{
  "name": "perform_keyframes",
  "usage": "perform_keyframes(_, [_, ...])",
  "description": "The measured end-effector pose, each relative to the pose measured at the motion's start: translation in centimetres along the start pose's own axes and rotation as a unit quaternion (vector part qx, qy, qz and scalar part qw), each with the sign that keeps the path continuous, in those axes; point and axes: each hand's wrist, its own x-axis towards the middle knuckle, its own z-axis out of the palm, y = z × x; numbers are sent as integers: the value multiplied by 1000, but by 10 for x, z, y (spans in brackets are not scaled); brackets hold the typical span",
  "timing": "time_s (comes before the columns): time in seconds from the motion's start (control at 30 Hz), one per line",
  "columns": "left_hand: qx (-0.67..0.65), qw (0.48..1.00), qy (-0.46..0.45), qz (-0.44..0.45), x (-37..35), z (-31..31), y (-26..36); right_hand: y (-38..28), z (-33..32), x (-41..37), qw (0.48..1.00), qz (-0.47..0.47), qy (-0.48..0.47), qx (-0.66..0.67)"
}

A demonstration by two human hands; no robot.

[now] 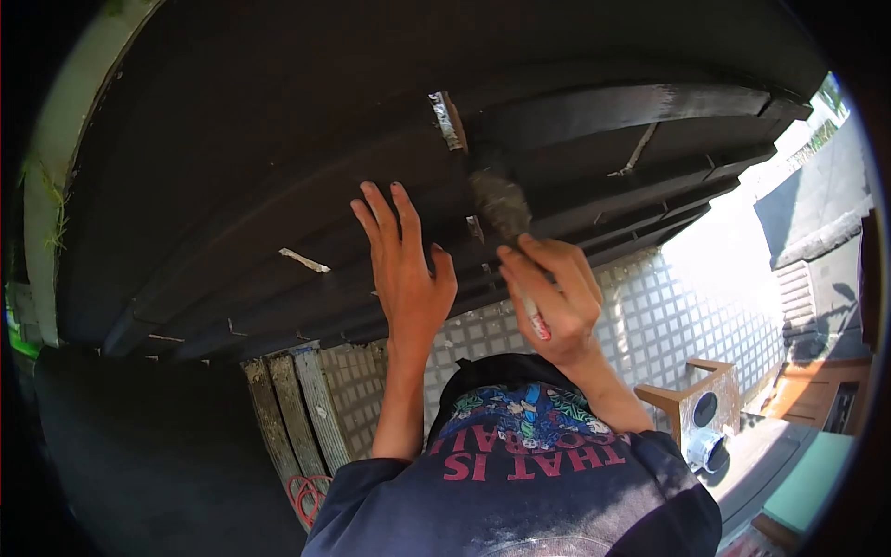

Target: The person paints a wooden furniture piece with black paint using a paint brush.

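Observation:
A paintbrush (501, 202) with a dark, blurred bristle end is gripped in my right hand (559, 302). Its pale handle with a red mark shows below my fingers. The bristles are at the dark brown ridged panel (371, 121), beside an unpainted-looking pale strip (447, 121). To the left, my left hand (406, 269) has its fingers spread against or just in front of the same panel; actual contact is hard to tell. Another pale strip (303, 260) lies on the panel left of that hand.
Weathered wooden planks (297, 408) and a looped red cord (304, 497) are at lower left. On the right stands a brown stool (696, 399) with a paint-smeared can (707, 449) near it. Patterned tiles (687, 306) cover the ground below the panel's edge.

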Motion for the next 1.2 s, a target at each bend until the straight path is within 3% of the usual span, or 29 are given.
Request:
perform_keyframes(0.1, [1, 1000, -1, 2, -2, 0, -1, -4, -17, 0, 999, 3, -31, 34])
perform_keyframes(0.2, [0, 1000, 0, -2, -1, 0, -2, -8, -37, 12, 997, -6, 66, -27])
perform_keyframes(0.3, [-4, 1000, -2, -1, -2, 0, -2, 4, -25, 21, 997, -21, 62, -41])
perform_keyframes(0.47, [1, 1000, -6, -4, -1, -2, -2, 19, 13, -8, 999, -41, 5, -13])
perform_keyframes(0.67, [-13, 1000, -5, -15, -1, -2, 0, 6, -25, -3, 997, 7, -62, 48])
perform_keyframes(0.77, [1, 1000, -3, -11, -1, 0, -2, 2, -33, 8, 998, -46, 30, 31])
perform_keyframes(0.87, [0, 1000, 1, -11, -1, -2, 1, 1, -27, 23, 997, -67, 44, 20])
perform_keyframes(1.0, [4, 1000, -3, -10, 0, -1, -3, 13, 6, -5, 999, -34, -25, 9])
perform_keyframes(1.2, [6, 1000, -1, -12, -2, 2, -3, 12, -23, -7, 997, 20, 6, 71])
